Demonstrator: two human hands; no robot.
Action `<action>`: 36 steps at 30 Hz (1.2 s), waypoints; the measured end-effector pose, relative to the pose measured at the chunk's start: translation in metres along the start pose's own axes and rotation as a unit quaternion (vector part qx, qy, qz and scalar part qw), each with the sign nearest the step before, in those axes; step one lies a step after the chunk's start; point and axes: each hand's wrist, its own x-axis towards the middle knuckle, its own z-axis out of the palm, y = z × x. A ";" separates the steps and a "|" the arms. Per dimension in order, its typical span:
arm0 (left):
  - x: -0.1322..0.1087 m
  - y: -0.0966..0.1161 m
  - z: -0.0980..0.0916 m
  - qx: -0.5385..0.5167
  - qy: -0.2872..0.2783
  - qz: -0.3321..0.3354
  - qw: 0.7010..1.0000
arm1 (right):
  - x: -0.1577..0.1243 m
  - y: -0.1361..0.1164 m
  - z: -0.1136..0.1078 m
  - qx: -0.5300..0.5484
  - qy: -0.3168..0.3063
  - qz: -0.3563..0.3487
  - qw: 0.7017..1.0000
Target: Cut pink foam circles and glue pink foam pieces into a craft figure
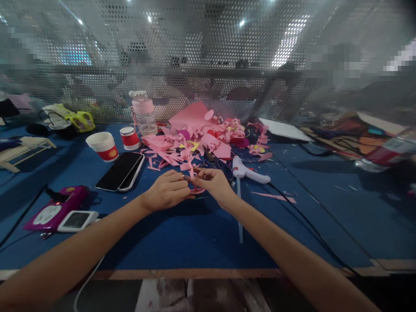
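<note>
Both hands meet over the middle of the blue table, at a small pink paper craft piece (197, 190) with a round base. My left hand (167, 190) has its fingers curled in at the left side of the piece; what lies between its fingertips is hidden. From the right, my right hand (214, 184) pinches the pink paper piece between thumb and fingers. Just behind the hands spreads a heap of pink paper scraps (159, 145). A white glue gun (250, 172) lies right of my right hand, a clear glue stick (239, 212) beneath its back end.
Left of the hands lie a black phone (118, 171), paper cups (103, 145), a red-and-white cup (130, 138) and a purple power bank (56, 210). A clear bottle with a pink top (144, 112) stands behind. A black cord (312, 232) crosses the right side. Perforated metal panels (208, 52) close the back.
</note>
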 end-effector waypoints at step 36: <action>0.001 0.005 -0.002 -0.042 -0.017 0.031 0.999 | 0.000 0.002 0.003 -0.006 0.004 0.006 1.000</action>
